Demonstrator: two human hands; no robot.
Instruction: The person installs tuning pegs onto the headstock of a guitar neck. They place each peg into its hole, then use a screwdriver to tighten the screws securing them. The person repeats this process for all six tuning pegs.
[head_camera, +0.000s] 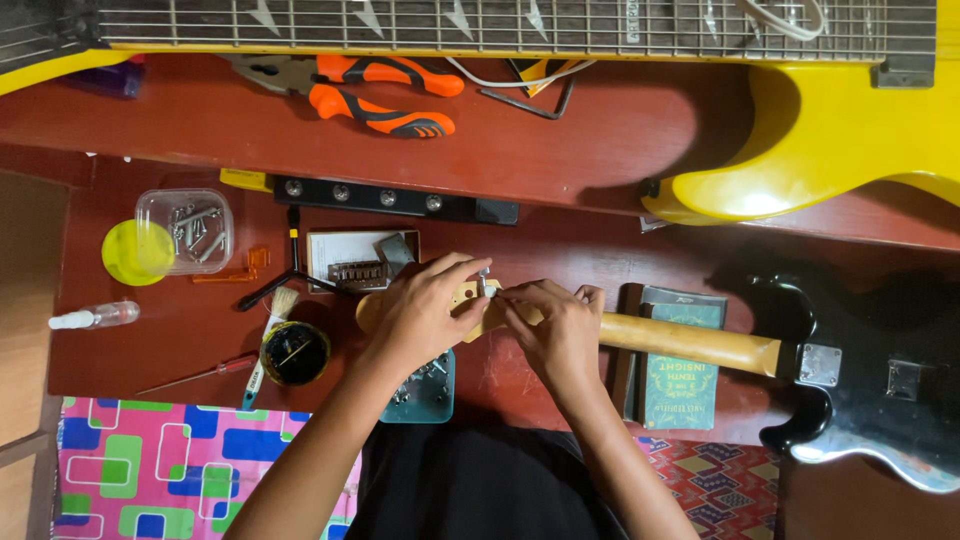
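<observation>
Glossy maple headstock (470, 300) (rounded) under both hands (425, 310), small metal part (487, 290) pinched.

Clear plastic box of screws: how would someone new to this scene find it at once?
Start at the red table and go to its left end. Beside the round yellow lid sits the clear box, square with rounded corners. Unlike its neighbours, it is see-through and holds silver screws.
</observation>
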